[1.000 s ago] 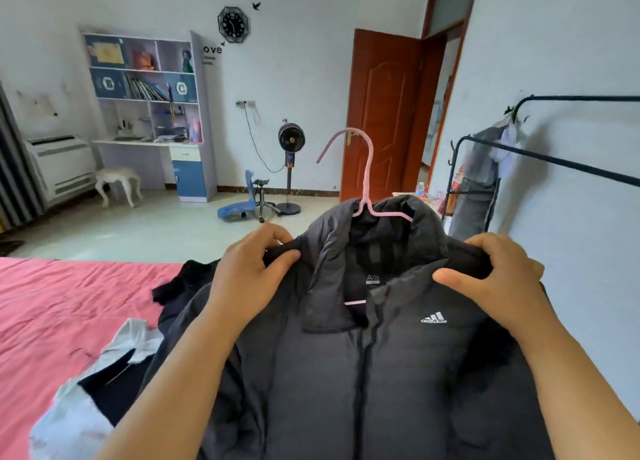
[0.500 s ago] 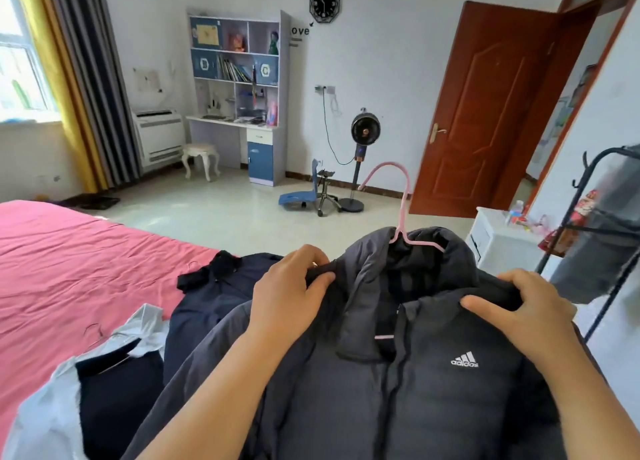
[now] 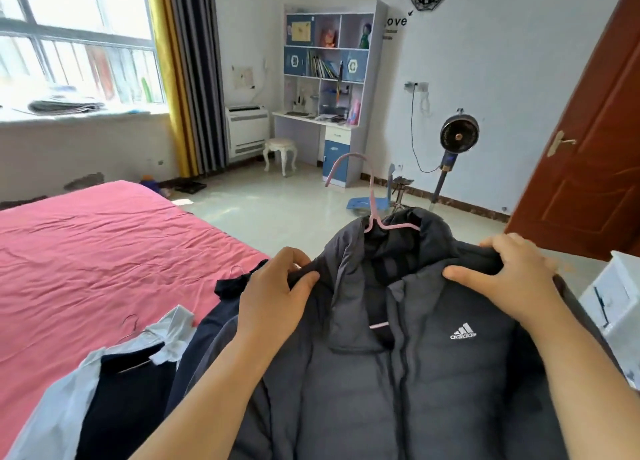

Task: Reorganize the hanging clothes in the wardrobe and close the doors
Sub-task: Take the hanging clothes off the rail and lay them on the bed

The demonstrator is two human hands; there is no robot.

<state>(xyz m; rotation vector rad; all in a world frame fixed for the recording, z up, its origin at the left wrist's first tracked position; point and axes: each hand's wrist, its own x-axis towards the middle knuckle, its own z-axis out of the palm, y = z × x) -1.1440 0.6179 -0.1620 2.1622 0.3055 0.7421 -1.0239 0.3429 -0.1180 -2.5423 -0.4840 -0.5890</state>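
A dark grey padded jacket point(image 3: 408, 383) with a white logo hangs on a pink hanger point(image 3: 372, 200) in front of me. My left hand point(image 3: 273, 297) grips its left shoulder and my right hand point(image 3: 512, 279) grips its right shoulder, thumbs on the front. The hanger's hook sticks up above the collar. On the pink bed point(image 3: 86, 258) lie a dark navy garment point(image 3: 207, 324) and a white-and-navy garment point(image 3: 104, 380), each on a hanger. No wardrobe is in view.
A white cabinet point(image 3: 613, 297) stands at the right edge below a brown open door point(image 3: 588, 148). Across the tiled floor are a standing fan point(image 3: 457, 137), a blue chair point(image 3: 374, 200), a desk with shelves point(image 3: 329, 78), a white stool point(image 3: 280, 151) and a window with curtains.
My view has swung left: the clothes rack at the right has gone out of sight and the window and more of the bed have come in. Both hands keep their grip on the jacket's shoulders.
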